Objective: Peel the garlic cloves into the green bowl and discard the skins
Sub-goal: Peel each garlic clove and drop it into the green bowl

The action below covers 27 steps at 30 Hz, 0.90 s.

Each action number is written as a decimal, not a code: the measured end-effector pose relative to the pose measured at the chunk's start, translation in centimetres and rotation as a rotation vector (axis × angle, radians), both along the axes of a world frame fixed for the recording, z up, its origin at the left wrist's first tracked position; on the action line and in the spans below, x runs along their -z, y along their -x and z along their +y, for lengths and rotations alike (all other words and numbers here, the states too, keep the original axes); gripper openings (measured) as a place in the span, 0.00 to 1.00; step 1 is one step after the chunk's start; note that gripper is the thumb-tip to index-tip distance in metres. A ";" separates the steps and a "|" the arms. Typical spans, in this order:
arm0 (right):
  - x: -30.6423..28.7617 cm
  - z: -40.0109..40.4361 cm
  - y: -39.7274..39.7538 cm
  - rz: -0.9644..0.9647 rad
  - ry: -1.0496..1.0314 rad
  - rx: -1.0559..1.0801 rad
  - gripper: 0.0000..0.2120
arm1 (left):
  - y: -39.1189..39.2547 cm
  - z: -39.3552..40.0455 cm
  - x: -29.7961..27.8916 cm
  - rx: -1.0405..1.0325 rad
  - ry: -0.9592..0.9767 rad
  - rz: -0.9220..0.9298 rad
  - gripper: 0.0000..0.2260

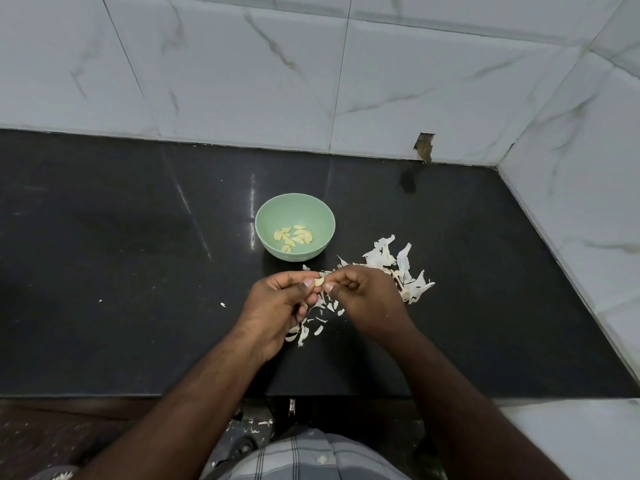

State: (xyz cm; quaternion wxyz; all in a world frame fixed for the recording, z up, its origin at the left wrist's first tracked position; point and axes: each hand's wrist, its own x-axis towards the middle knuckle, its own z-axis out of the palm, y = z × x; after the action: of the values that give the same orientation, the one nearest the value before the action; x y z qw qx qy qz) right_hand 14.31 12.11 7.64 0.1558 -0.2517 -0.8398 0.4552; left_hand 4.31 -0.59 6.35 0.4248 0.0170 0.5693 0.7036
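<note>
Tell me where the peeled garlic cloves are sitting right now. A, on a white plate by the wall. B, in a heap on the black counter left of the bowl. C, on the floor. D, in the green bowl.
D: the pale yellow peeled cloves lie inside the green bowl, while only papery skins are scattered on the black counter.

- Left hand (277,299) and right hand (363,294) meet above the black worktop (121,271), both pinching one garlic clove (319,281) between thumbs and fingers (294,277).
- Green bowl (273,209) stands on the worktop just beyond the hands, with peeled cloves (293,235) on its bottom.
- White skins (398,268) lie scattered on the worktop under the hands and heaped to the right of the bowl.
- Marbled wall tiles (242,81) rise behind and to the right.
</note>
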 end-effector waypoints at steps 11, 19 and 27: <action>-0.4 1.8 -0.7 -0.044 -0.241 0.082 0.06 | 0.1 -0.2 -0.2 0.002 -0.026 -0.130 0.06; -0.3 0.7 -0.3 0.081 -0.239 -0.124 0.16 | -0.2 0.1 0.0 0.017 -0.053 -0.168 0.07; -0.3 1.3 -0.4 0.087 0.247 0.121 0.09 | -0.4 0.6 0.4 0.053 0.092 0.307 0.10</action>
State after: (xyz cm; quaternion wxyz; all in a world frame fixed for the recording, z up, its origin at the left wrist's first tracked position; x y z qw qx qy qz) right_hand 14.75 13.38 7.93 0.1872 -0.2993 -0.7530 0.5553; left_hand 4.69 0.05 5.97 0.3515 0.1198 0.6587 0.6544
